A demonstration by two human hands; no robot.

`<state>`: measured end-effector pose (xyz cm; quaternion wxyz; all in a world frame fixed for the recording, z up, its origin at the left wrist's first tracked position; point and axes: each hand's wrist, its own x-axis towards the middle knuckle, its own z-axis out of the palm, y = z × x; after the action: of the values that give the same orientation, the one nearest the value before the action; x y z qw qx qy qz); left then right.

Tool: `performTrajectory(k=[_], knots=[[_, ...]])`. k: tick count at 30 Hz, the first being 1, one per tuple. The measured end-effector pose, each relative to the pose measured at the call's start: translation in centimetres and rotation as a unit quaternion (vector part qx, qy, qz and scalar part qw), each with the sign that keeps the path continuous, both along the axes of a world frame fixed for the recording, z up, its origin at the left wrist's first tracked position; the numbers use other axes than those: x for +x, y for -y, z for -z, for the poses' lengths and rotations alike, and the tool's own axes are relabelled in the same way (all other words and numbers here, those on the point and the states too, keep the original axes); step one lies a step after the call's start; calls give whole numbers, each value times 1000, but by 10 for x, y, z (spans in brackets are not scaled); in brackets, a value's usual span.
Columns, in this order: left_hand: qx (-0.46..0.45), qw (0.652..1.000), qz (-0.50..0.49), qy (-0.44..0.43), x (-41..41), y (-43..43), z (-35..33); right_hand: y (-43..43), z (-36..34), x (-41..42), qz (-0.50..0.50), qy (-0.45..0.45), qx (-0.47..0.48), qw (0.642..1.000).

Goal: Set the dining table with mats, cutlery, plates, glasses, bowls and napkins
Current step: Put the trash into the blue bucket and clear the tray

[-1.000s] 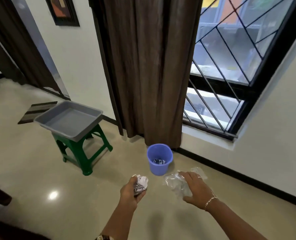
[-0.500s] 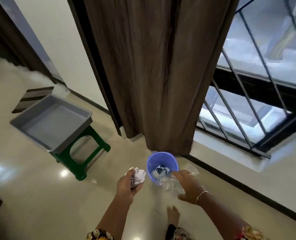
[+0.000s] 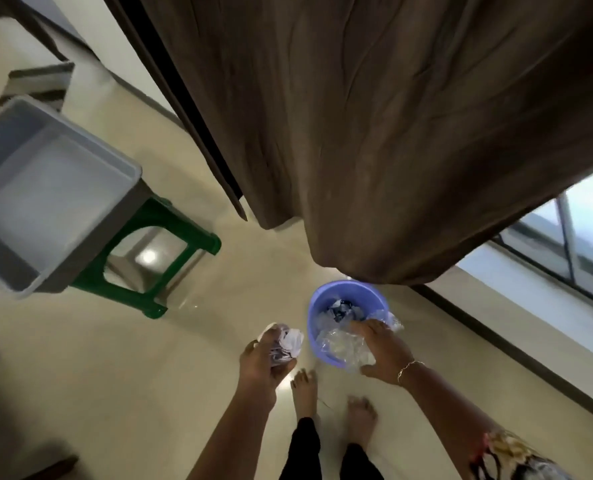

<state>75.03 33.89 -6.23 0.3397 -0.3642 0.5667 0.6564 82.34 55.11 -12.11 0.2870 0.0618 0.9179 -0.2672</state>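
A small blue waste bin (image 3: 323,299) stands on the floor under the curtain hem, with crumpled paper inside it. My right hand (image 3: 383,351) holds a crumpled clear plastic wrapper (image 3: 342,346) over the bin's near rim. My left hand (image 3: 265,358) is to the left of the bin, closed around a crumpled white paper ball (image 3: 290,341). No table or tableware is in view.
A grey plastic tray (image 3: 90,223) rests on a green stool (image 3: 160,271) at the left. A brown curtain (image 3: 374,133) hangs above the bin, with a window (image 3: 572,237) at the right. My bare feet (image 3: 333,410) stand on the beige floor just behind the bin.
I have stepped closer and my view has tipped down. My right hand has moved the plastic wrapper forward over the bin's rim. My left hand still holds the paper ball beside the bin.
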Motion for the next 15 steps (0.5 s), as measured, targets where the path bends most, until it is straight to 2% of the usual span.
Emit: performTrajectory(k=[7,12,15], knots=[[-23,996,81,15,-20,-12,48,-11,65,-37,23,72,-9,997],[-40,993,107,40,-19,-42,60,-26,67,-28,79,91,-2,993],[-26,990,128,56,-18,-66,61,-32,58,-16,75,87,5,993]])
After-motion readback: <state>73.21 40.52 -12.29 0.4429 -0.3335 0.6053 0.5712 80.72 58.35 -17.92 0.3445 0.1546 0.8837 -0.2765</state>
